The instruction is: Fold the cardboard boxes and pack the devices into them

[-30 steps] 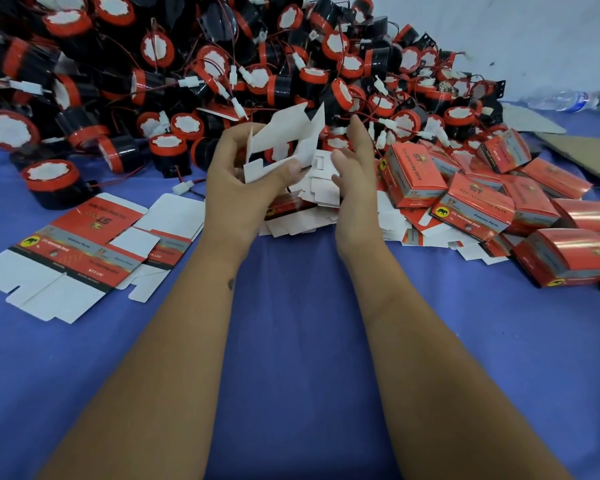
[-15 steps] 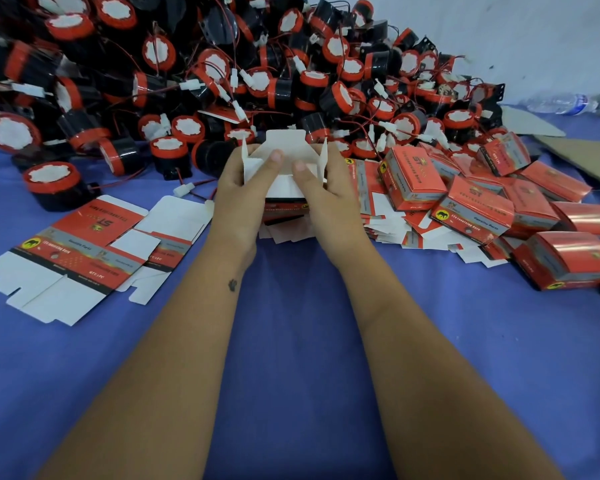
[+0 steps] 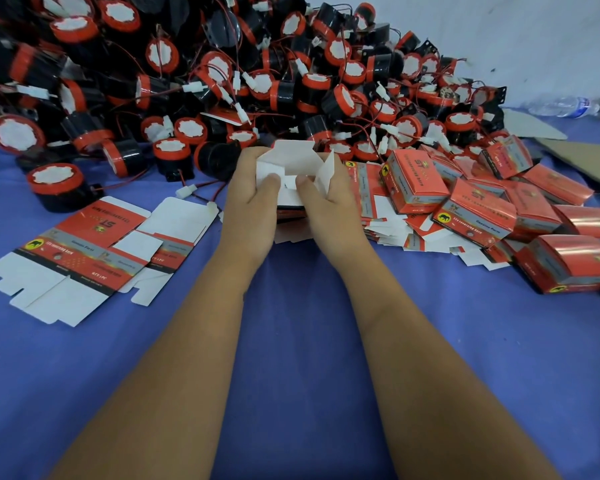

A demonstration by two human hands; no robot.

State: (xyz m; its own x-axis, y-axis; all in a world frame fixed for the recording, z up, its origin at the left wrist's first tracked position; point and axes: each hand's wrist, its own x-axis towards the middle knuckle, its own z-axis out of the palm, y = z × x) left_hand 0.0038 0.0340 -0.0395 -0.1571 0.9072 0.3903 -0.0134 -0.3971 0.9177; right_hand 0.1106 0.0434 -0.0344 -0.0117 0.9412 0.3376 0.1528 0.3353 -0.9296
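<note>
step: box flaps being tucked in, up from flat blank | left hand (image 3: 253, 199) and right hand (image 3: 329, 199) grip: both grasping cardboard box (image 3: 293, 161) | devices (image 3: 222, 81): waiting at surface's far edge

White on its unprinted inner flaps is the half-folded cardboard box (image 3: 293, 164) I hold. Round devices (image 3: 54, 183): black bodies, red rims, white faces, thin red wires. Folded cartons (image 3: 414, 183): glossy red with grey bands and a yellow elephant badge. Flat carton blanks (image 3: 66, 261): red, grey and white. Tablecloth (image 3: 291, 341): plain blue-violet.
</note>
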